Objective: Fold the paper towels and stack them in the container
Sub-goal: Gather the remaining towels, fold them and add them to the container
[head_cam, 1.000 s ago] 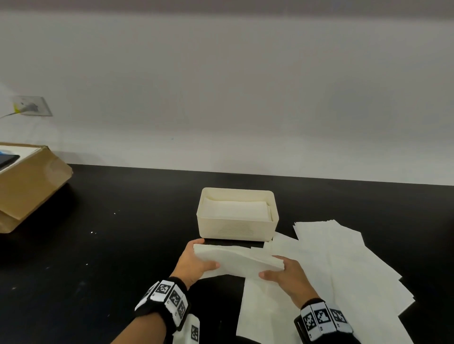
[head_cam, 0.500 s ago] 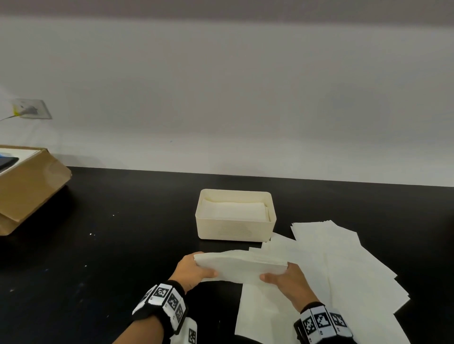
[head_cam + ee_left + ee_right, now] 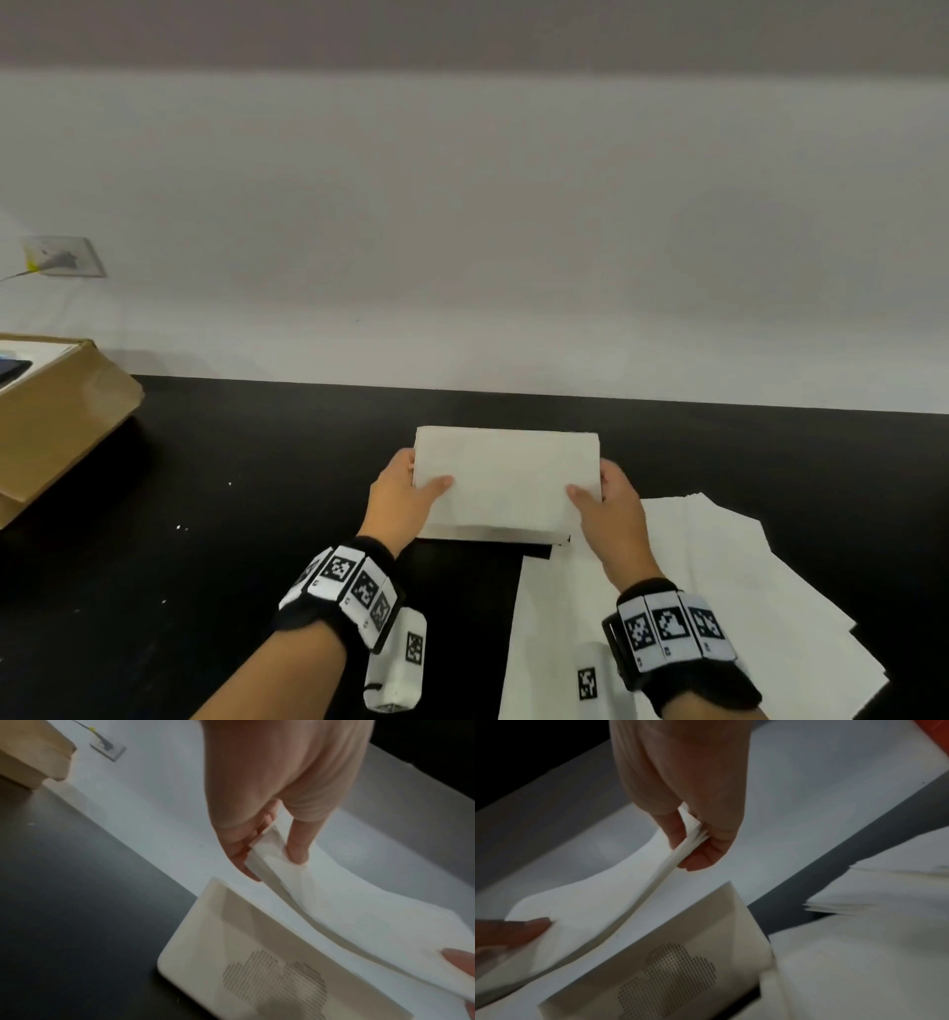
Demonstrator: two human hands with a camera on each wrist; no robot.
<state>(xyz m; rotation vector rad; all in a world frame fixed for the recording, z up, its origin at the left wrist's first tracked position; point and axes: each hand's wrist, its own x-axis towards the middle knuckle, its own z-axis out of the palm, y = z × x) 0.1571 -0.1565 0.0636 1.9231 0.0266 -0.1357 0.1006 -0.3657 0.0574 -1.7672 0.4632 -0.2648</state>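
Note:
A folded white paper towel (image 3: 506, 475) hangs flat over the cream container (image 3: 493, 533), hiding nearly all of it in the head view. My left hand (image 3: 411, 491) pinches the towel's left edge, thumb on top and fingers under. My right hand (image 3: 608, 501) pinches its right edge the same way. In the left wrist view the towel (image 3: 347, 902) sags above the container (image 3: 231, 953), whose side has a perforated pattern. From the right wrist the towel (image 3: 598, 914) and the container (image 3: 693, 953) show likewise.
Several unfolded paper towels (image 3: 719, 591) lie spread on the black table (image 3: 205, 514) to the right of the container. A cardboard box (image 3: 51, 416) stands at the far left. A white wall (image 3: 462, 231) rises behind the table.
Both hands have carried the folded towel forward from the near side of the container to above it, and it now lies flat over the opening.

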